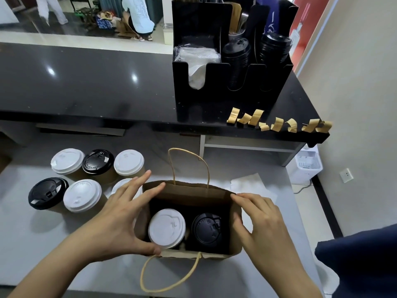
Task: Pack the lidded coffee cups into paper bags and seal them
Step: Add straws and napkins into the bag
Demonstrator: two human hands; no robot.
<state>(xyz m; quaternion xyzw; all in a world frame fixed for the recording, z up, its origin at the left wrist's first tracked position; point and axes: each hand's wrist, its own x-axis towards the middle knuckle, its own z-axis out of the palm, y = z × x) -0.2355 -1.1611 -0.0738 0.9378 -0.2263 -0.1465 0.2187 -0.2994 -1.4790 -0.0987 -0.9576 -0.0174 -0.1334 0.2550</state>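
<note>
A brown paper bag (193,188) stands open on the grey counter right in front of me. Inside it are two upright cups, one with a white lid (166,227) on the left and one with a black lid (206,230) on the right. My left hand (122,218) spans the bag's left side, thumb at the near rim and spread straight fingers reaching the far rim. My right hand (262,220) is at the bag's right side, fingertips on the far right corner and thumb against the right wall. Several more lidded cups (82,195) stand to the left.
Gold tape strips (277,123) hang from the edge of the dark upper counter. A black organizer (232,82) with spare lids and napkins stands behind them. White paper (251,181) lies behind the bag at the right. The bag's near handle (167,276) droops toward me.
</note>
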